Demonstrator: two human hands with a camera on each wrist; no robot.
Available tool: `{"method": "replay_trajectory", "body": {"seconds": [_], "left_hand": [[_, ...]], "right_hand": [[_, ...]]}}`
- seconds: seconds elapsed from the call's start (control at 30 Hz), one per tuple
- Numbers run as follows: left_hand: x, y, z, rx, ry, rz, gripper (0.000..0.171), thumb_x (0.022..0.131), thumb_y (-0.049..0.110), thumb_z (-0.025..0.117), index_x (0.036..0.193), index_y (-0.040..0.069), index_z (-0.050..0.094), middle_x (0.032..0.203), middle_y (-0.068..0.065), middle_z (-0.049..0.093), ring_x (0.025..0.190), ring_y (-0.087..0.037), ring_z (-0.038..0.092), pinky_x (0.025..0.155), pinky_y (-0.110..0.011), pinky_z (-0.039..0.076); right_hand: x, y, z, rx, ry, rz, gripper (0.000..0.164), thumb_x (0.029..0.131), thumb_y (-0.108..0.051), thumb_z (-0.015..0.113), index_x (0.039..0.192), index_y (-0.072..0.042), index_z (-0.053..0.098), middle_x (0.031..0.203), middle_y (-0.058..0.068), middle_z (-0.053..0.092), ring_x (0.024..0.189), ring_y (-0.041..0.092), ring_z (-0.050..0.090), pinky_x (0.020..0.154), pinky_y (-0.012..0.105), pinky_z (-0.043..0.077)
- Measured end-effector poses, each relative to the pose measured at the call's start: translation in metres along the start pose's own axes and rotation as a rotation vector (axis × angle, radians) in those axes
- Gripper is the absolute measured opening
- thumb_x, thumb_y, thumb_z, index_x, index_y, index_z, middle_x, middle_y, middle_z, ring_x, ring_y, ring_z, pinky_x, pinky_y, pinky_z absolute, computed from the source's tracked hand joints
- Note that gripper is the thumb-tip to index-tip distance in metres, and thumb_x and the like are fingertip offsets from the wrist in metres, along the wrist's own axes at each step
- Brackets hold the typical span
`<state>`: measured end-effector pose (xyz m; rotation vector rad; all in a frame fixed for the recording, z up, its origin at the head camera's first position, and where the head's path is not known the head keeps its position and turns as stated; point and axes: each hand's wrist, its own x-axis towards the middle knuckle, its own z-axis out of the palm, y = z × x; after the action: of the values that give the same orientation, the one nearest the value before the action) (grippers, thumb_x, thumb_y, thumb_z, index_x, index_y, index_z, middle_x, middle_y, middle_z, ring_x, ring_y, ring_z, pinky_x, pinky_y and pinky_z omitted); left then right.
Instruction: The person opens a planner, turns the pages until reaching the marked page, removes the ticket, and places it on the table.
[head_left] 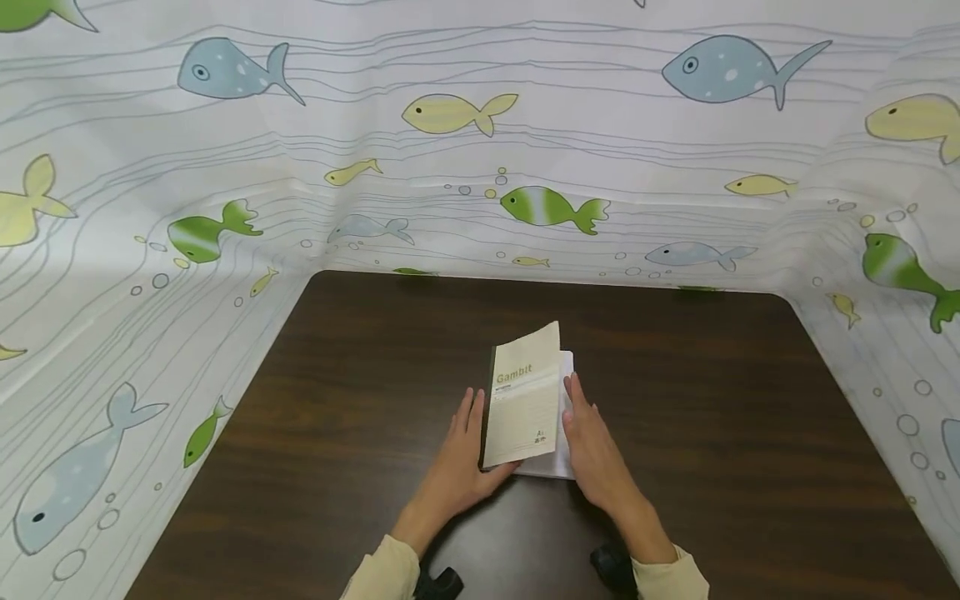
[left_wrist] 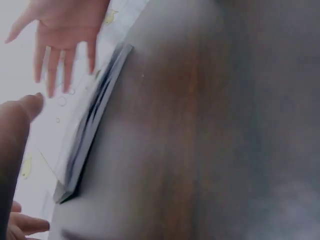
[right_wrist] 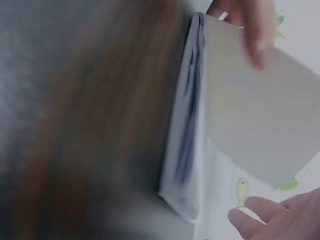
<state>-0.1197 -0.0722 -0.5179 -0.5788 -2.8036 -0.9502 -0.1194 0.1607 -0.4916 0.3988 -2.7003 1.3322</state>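
A notebook with a cream cover marked "Gambit" and a dark spine lies on the table in the head view. Its cover is lifted at a slant, and white pages show beneath at the right. Beside the spine is my left hand, fingers extended along that edge and thumb by the lower edge. My right hand stands at the page side with straight fingers. In the left wrist view the right hand shows its palm, fingers spread. The right wrist view shows the raised cover and the left hand over its upper part.
The dark brown wooden table has rounded far corners. A white cloth printed with fish rises around its back and sides. Black wrist straps show below both hands, next to cream sleeves.
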Motion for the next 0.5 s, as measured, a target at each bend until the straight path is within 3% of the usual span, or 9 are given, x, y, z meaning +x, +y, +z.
{"method": "replay_trajectory", "body": {"seconds": [0.1, 0.2, 0.33, 0.43, 0.5], "left_hand": [[-0.005, 0.0, -0.004, -0.084, 0.073, -0.016, 0.107, 0.09, 0.048, 0.078, 0.165, 0.004, 0.015, 0.168, -0.022, 0.022, 0.142, -0.041, 0.046, 0.106, -0.053, 0.049], [-0.013, -0.001, -0.008, -0.16, 0.177, -0.031, 0.105, 0.092, 0.041, 0.077, 0.165, 0.005, 0.012, 0.169, -0.018, 0.02, 0.147, -0.038, 0.039, 0.111, -0.05, 0.044], [-0.023, -0.005, -0.015, -0.199, 0.436, -0.076, 0.099, 0.09, 0.025, 0.081, 0.163, 0.0, 0.019, 0.168, -0.017, 0.024, 0.151, -0.035, 0.032, 0.12, -0.039, 0.032], [-0.026, -0.011, -0.024, -0.1, 0.623, -0.106, 0.096, 0.084, 0.013, 0.083, 0.16, -0.003, 0.026, 0.166, -0.022, 0.025, 0.152, -0.042, 0.026, 0.123, -0.049, 0.025], [-0.024, -0.018, -0.029, 0.026, 0.637, -0.135, 0.094, 0.079, 0.005, 0.086, 0.156, -0.003, 0.034, 0.165, -0.026, 0.023, 0.153, -0.046, 0.02, 0.121, -0.062, 0.019]], "right_hand": [[-0.002, 0.005, 0.003, 0.022, -0.02, 0.038, 0.056, 0.115, -0.024, 0.025, 0.16, 0.009, 0.021, 0.164, 0.022, 0.031, 0.153, 0.038, 0.028, 0.12, 0.069, 0.014], [-0.004, 0.01, 0.005, -0.039, -0.085, 0.102, 0.06, 0.115, -0.033, 0.025, 0.158, 0.009, 0.028, 0.165, 0.021, 0.029, 0.153, 0.035, 0.028, 0.121, 0.067, 0.011], [-0.003, 0.015, 0.007, -0.127, -0.177, 0.15, 0.069, 0.113, -0.046, 0.033, 0.16, 0.004, 0.027, 0.167, 0.016, 0.026, 0.155, 0.03, 0.026, 0.124, 0.062, 0.007], [-0.002, 0.019, 0.006, -0.166, -0.211, 0.136, 0.072, 0.111, -0.047, 0.04, 0.161, 0.003, 0.025, 0.167, 0.015, 0.025, 0.155, 0.029, 0.025, 0.125, 0.061, 0.007], [-0.002, 0.021, 0.006, -0.188, -0.215, 0.113, 0.073, 0.11, -0.045, 0.046, 0.161, 0.004, 0.025, 0.167, 0.016, 0.026, 0.155, 0.03, 0.026, 0.124, 0.061, 0.008]]}}
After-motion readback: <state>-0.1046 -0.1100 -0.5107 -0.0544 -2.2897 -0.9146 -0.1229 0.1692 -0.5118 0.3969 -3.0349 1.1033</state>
